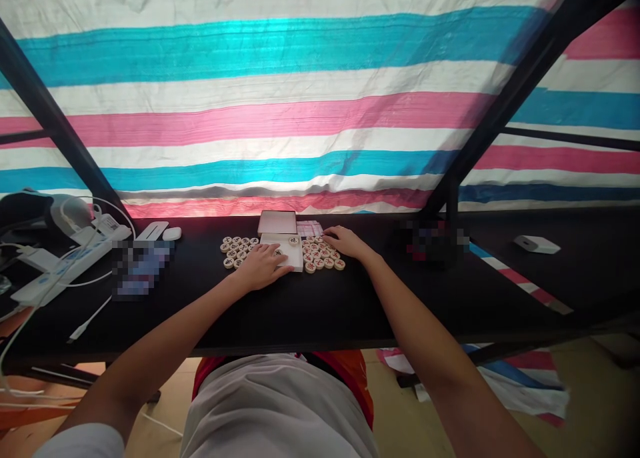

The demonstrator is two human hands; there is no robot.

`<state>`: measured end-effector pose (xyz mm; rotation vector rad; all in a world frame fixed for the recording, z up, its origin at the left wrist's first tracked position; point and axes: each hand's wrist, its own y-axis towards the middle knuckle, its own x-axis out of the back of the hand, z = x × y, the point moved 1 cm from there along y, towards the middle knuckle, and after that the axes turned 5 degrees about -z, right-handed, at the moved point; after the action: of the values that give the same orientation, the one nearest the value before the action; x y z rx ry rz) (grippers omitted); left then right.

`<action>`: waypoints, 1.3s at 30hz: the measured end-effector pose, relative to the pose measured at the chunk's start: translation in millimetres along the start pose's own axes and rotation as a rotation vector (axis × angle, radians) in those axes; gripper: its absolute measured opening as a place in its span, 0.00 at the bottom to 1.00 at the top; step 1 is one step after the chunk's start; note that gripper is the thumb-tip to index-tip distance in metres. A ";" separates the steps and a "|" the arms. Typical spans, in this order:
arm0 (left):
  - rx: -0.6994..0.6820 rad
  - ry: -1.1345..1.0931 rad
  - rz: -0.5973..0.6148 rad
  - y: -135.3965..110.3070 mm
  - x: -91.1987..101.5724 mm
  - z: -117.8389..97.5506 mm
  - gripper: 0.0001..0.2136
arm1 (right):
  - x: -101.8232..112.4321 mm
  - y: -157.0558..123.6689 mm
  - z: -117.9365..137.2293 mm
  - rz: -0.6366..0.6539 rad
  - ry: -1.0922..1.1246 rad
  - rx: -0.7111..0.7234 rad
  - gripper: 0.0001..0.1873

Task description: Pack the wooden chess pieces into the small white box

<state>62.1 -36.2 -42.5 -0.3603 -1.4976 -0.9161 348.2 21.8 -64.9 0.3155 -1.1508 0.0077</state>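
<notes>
Cream round Chinese chess pieces with black characters (233,248) lie grouped left of a white open box (295,263). A second group, with red characters (319,263), sits to the box's right. My left hand (261,267) reaches over the box's left side, fingers stretched out and thumb apart. One piece (278,252) shows at its fingertips inside the box; whether they grip it is unclear. Another piece (293,241) rests at the box's far right corner. My right hand (350,242) is at the far right edge of the red group, fingers loosely extended, touching or just above the pieces.
Behind the box stands its lid (278,223), beside a folded pink-patterned sheet (309,229). A power strip (75,265) with cables and a white cable plug (75,335) lie left on the black desk (300,318). Black frame posts (75,131) rise at both sides before a striped sheet.
</notes>
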 end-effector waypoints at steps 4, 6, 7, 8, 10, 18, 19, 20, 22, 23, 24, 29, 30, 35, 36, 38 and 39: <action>0.013 -0.045 0.033 -0.9 5.1 5.1 0.21 | -0.5 0.5 -0.9 0.003 0.004 0.000 0.19; -0.005 -0.062 0.054 -1.0 6.3 5.9 0.19 | -0.3 0.2 -0.3 -0.001 0.010 0.009 0.19; -0.014 -0.066 0.054 -0.9 7.0 5.9 0.19 | 0.0 0.0 0.1 -0.004 0.012 0.015 0.18; -0.023 -0.067 0.048 -0.7 8.2 6.2 0.19 | 0.2 -0.3 0.6 -0.006 0.013 0.020 0.18; -0.040 -0.072 0.030 -0.4 12.5 8.8 0.19 | 0.8 -0.8 1.7 -0.010 0.012 0.027 0.18; 0.390 -0.200 0.063 -19.1 54.7 81.1 0.23 | 2.6 -2.2 3.6 -0.005 0.002 0.004 0.18; 0.459 -0.210 0.109 -24.0 58.5 92.2 0.23 | 2.2 -2.1 2.9 -0.006 0.004 0.004 0.18; 0.509 -0.222 0.170 -28.8 61.3 101.9 0.23 | 1.8 -1.9 2.2 -0.006 0.007 0.006 0.18; 0.596 -0.263 0.279 -37.6 63.8 116.3 0.22 | 1.0 -1.4 0.9 -0.005 0.010 0.007 0.19; 0.633 -0.278 0.320 -41.0 64.0 120.9 0.22 | 0.7 -1.3 0.4 -0.003 0.010 0.007 0.19; 0.659 -0.299 0.354 -43.6 63.5 123.8 0.21 | 0.5 -1.2 0.3 0.001 0.009 0.007 0.19; 0.671 -0.439 0.420 -46.9 58.6 126.5 0.21 | 2.1 -1.8 2.1 0.004 0.004 0.005 0.18; 0.680 -0.447 0.420 -47.1 58.6 127.2 0.22 | 2.5 -2.1 2.6 0.003 0.005 0.004 0.18; 0.762 -0.520 0.411 -53.2 65.8 132.7 0.25 | 3.3 -2.4 3.5 0.009 -0.002 -0.008 0.19; 0.792 -0.552 0.417 -54.9 67.1 133.1 0.25 | 3.4 -2.5 3.7 0.009 -0.004 -0.006 0.19; 0.847 -0.604 0.455 -57.6 68.0 132.2 0.26 | 3.8 -2.6 4.5 0.009 -0.006 -0.004 0.19; 0.861 -0.620 0.480 -58.2 67.4 131.0 0.26 | 4.1 -2.7 5.0 0.010 -0.007 -0.003 0.19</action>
<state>-80.7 1.2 15.0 -0.3453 -2.0808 0.2911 345.9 17.4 -60.0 0.3076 -1.1587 0.0136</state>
